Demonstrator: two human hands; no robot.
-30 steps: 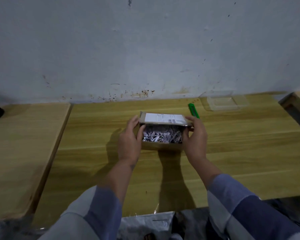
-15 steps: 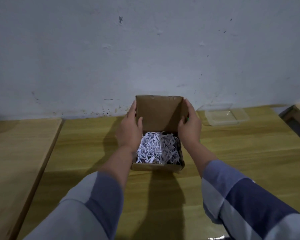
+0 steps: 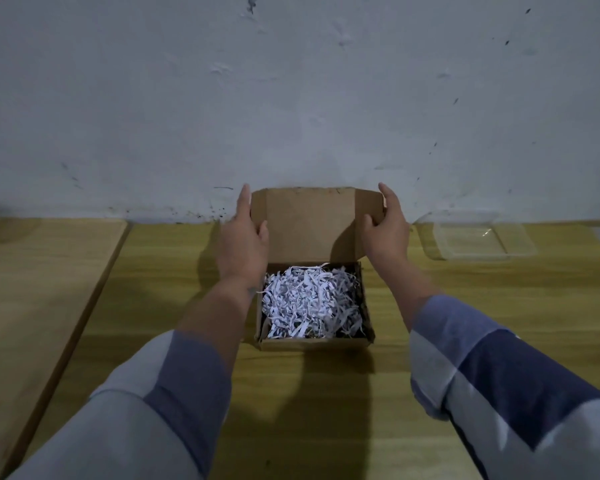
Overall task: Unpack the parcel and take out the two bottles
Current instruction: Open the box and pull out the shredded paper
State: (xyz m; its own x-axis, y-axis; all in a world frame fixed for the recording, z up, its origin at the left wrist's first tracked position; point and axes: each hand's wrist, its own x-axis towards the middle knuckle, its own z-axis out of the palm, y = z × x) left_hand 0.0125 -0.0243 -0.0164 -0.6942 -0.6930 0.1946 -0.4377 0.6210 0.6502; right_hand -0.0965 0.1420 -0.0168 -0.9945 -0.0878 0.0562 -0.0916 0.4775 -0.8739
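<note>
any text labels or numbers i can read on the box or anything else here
None can be read now.
Cardboard box: the raised lid shows only its plain brown inside.
Shredded paper: dark specks that may be print, too small to read.
Clear plastic container: no label visible.

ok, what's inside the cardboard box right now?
The cardboard box holds white shredded paper that fills it to the walls. No bottles show; anything beneath the shreds is covered.
</note>
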